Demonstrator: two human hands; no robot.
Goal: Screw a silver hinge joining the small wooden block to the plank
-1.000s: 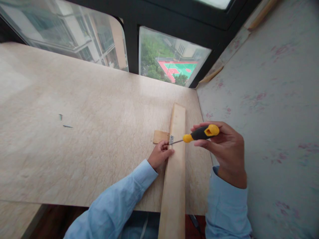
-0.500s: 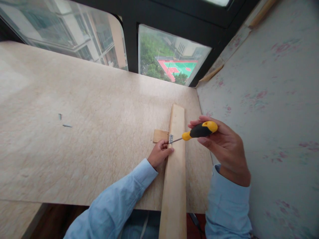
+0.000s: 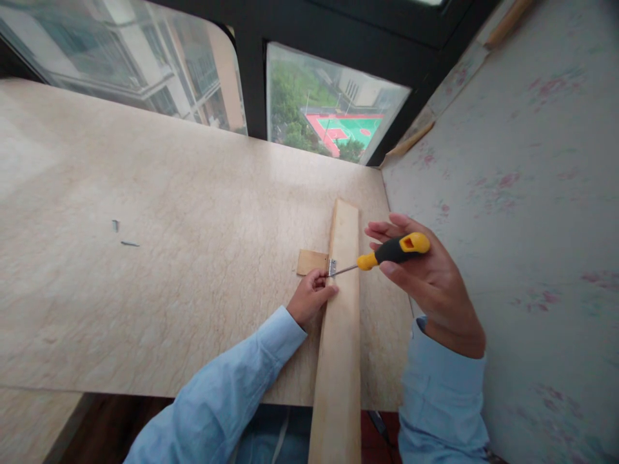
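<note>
A long pale wooden board (image 3: 341,328) lies on the stone-patterned sill and sticks out past its front edge. At its left side sits a small metal hinge (image 3: 332,267), beside a small flat wooden piece (image 3: 312,262). My left hand (image 3: 312,296) is closed at the board's left edge, thumb on top, bent fingertips by the hinge's near end; what lies between those fingertips is hidden. My right hand (image 3: 430,283) holds a yellow-and-black screwdriver (image 3: 393,250) by its handle between thumb and fingers, some fingers loosely stretched. Its shaft slants down left, the tip at the hinge.
Two small, thin metallic pieces, one (image 3: 129,243) near the other (image 3: 115,225), lie on the left of the sill (image 3: 193,212). A dark window frame (image 3: 254,84) bounds the back. A flower-patterned wall (image 3: 541,212) rises close by my right arm.
My right hand's fingers have opened slightly and shifted along the screwdriver, whose handle has turned and moved a little right. My left hand and the board stay in place.
</note>
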